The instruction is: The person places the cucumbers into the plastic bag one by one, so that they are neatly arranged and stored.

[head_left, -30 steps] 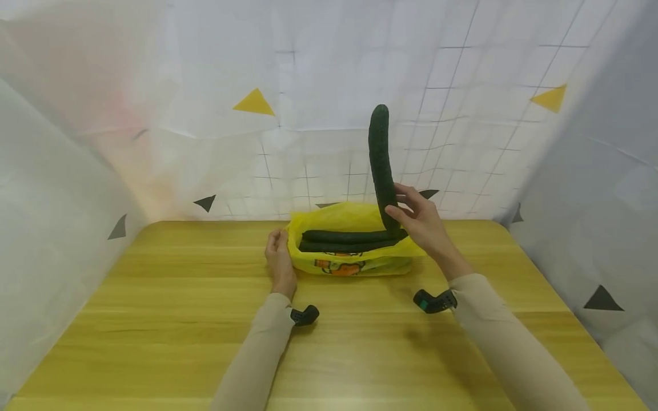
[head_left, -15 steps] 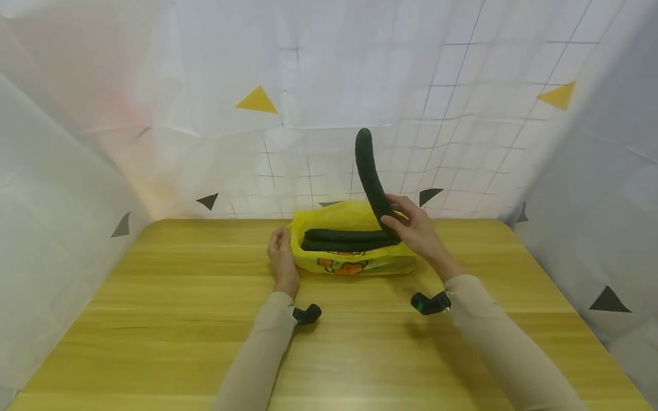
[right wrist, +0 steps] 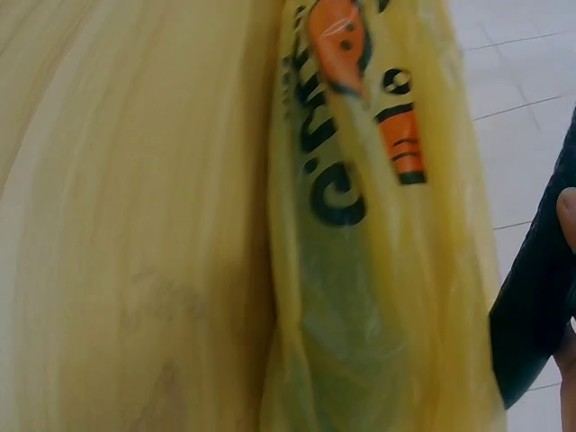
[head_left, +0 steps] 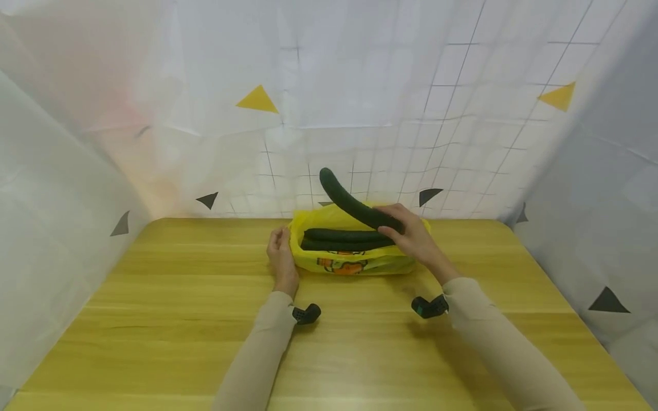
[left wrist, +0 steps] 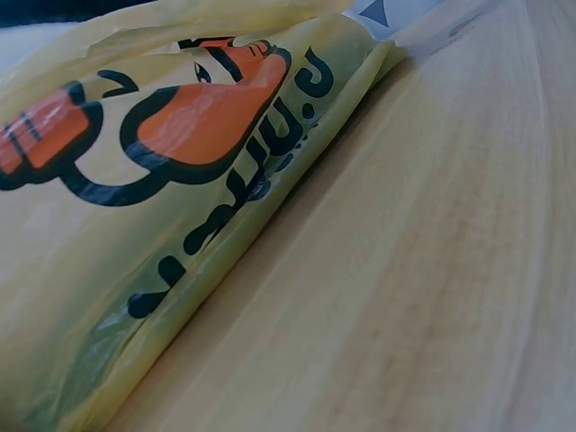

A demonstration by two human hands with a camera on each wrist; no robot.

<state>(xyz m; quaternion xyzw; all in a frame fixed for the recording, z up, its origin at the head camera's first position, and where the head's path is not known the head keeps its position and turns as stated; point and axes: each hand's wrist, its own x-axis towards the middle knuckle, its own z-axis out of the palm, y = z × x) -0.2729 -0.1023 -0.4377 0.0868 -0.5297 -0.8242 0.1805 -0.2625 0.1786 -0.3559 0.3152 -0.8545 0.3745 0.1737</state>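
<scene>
A yellow plastic bag with an orange and black print lies at the back of the table, its mouth spread toward me. Two dark green cucumbers lie side by side inside it. My right hand grips a third cucumber near its right end and holds it slanted above the bag's mouth, the far end up to the left. In the right wrist view, part of this cucumber shows at the right edge beside the bag. My left hand pinches the bag's left rim.
The wooden table ends at a white sheet wall just behind the bag. White sheets also stand at the left and right sides. Each wrist carries a black camera mount.
The cucumber in my right hand has tipped from nearly upright to a slant, its top swinging down and left over the bag. My left hand stays at the bag's rim.
</scene>
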